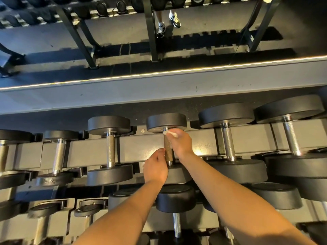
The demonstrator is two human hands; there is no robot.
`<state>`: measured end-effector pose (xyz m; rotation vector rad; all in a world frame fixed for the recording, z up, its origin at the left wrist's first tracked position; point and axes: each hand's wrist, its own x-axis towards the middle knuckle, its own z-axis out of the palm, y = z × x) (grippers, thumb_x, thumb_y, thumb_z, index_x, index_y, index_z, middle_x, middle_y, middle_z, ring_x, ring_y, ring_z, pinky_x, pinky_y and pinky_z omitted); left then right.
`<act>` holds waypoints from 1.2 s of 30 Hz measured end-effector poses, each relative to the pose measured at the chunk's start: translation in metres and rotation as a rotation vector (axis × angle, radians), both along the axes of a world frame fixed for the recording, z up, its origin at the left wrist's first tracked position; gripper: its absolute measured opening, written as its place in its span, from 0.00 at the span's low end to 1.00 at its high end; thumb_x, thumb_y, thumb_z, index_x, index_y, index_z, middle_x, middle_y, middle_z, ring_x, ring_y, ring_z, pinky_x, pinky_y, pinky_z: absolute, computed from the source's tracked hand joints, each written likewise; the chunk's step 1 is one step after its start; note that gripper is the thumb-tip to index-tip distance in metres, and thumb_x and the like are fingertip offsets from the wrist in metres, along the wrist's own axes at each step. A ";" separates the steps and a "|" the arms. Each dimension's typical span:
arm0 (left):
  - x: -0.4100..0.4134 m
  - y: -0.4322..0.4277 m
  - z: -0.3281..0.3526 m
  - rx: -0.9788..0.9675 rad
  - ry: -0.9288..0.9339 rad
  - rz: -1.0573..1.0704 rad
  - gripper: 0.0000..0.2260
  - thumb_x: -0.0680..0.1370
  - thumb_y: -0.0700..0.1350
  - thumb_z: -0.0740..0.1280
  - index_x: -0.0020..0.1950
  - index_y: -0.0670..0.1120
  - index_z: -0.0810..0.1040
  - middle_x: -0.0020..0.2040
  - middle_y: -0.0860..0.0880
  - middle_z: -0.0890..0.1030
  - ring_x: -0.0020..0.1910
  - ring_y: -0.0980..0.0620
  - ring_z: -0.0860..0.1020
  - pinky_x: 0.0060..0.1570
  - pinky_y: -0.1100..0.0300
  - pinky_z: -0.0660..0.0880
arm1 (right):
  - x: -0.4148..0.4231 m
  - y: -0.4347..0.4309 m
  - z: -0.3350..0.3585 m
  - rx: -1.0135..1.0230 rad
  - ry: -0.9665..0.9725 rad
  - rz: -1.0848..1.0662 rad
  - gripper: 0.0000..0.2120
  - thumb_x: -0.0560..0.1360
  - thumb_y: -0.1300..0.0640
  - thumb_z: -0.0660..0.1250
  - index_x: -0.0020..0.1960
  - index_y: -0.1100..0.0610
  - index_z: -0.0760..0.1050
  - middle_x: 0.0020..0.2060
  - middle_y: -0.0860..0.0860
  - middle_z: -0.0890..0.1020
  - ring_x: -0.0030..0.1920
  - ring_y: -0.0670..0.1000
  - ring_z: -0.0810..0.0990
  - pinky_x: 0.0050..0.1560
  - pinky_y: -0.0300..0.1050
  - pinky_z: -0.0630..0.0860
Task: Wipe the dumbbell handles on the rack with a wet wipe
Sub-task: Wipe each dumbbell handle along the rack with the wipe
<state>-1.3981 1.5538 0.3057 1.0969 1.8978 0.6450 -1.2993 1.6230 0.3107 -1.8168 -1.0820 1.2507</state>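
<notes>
Dumbbell (166, 122): black round heads, knurled metal handle (167, 154). Lies across the upper rail of the rack (141, 147), one head far, one near, between neighbouring dumbbells on the left (110, 149) and on the right (228, 144).

Wet wipe (170, 133): white, bunched. Sits at the far end of that handle, just under the far head, pinched in the right hand.

Right hand (181, 145): fingers curled over the wipe and the far part of the handle, reaching in from the right side.

Left hand (155, 167): fingers curled on the near end of the same handle, touching its left side; thumb hidden.

Lower tier: further black dumbbells, one (175, 198) directly below the two hands, partly covered by the forearms.

Beyond the rack: grey ledge (159, 89) with a bright strip along its far edge; above it, dark rack frames and a pair of trainers (175, 19).
</notes>
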 end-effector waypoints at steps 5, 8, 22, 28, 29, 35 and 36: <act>-0.001 0.000 -0.001 0.007 -0.053 0.053 0.18 0.85 0.52 0.53 0.43 0.56 0.79 0.44 0.52 0.83 0.47 0.53 0.80 0.50 0.56 0.74 | 0.006 -0.010 -0.006 -0.069 -0.117 0.151 0.09 0.77 0.56 0.71 0.57 0.52 0.83 0.51 0.48 0.84 0.50 0.45 0.80 0.41 0.29 0.68; -0.002 -0.001 0.003 0.007 -0.038 0.051 0.18 0.86 0.50 0.53 0.43 0.55 0.78 0.42 0.52 0.82 0.46 0.52 0.80 0.46 0.57 0.73 | 0.016 -0.032 -0.011 -0.144 -0.075 0.195 0.08 0.76 0.58 0.72 0.56 0.53 0.85 0.49 0.49 0.85 0.49 0.45 0.81 0.39 0.27 0.68; -0.002 -0.002 0.002 0.019 -0.018 -0.005 0.19 0.86 0.53 0.52 0.40 0.59 0.76 0.39 0.56 0.80 0.44 0.56 0.78 0.46 0.59 0.69 | 0.021 -0.031 0.012 -0.101 -0.002 -0.026 0.10 0.79 0.55 0.70 0.58 0.54 0.84 0.52 0.48 0.85 0.53 0.48 0.81 0.54 0.40 0.77; -0.003 -0.002 0.001 0.031 -0.036 -0.002 0.19 0.85 0.52 0.52 0.41 0.57 0.79 0.41 0.53 0.82 0.44 0.56 0.79 0.41 0.66 0.69 | -0.005 -0.005 0.009 -0.132 0.211 -0.112 0.12 0.81 0.47 0.65 0.53 0.53 0.84 0.48 0.50 0.84 0.52 0.50 0.81 0.51 0.41 0.76; -0.004 -0.002 0.001 0.026 -0.033 -0.001 0.19 0.85 0.52 0.52 0.43 0.56 0.79 0.42 0.53 0.82 0.44 0.56 0.79 0.41 0.66 0.69 | -0.009 -0.008 0.005 -0.121 0.213 -0.099 0.10 0.81 0.50 0.65 0.56 0.51 0.84 0.54 0.48 0.84 0.55 0.49 0.80 0.54 0.40 0.76; -0.005 0.001 -0.003 0.004 0.029 -0.014 0.20 0.85 0.51 0.51 0.47 0.52 0.82 0.43 0.52 0.81 0.43 0.57 0.77 0.40 0.61 0.68 | 0.000 -0.023 -0.006 -0.100 0.025 0.039 0.12 0.79 0.63 0.66 0.54 0.49 0.84 0.57 0.48 0.82 0.56 0.49 0.80 0.54 0.39 0.78; -0.005 0.000 -0.003 0.002 0.032 -0.013 0.20 0.85 0.51 0.51 0.47 0.52 0.81 0.42 0.52 0.81 0.42 0.56 0.77 0.39 0.62 0.68 | 0.003 -0.027 -0.007 -0.116 -0.010 0.076 0.12 0.79 0.65 0.66 0.54 0.51 0.84 0.56 0.49 0.82 0.54 0.48 0.80 0.50 0.35 0.76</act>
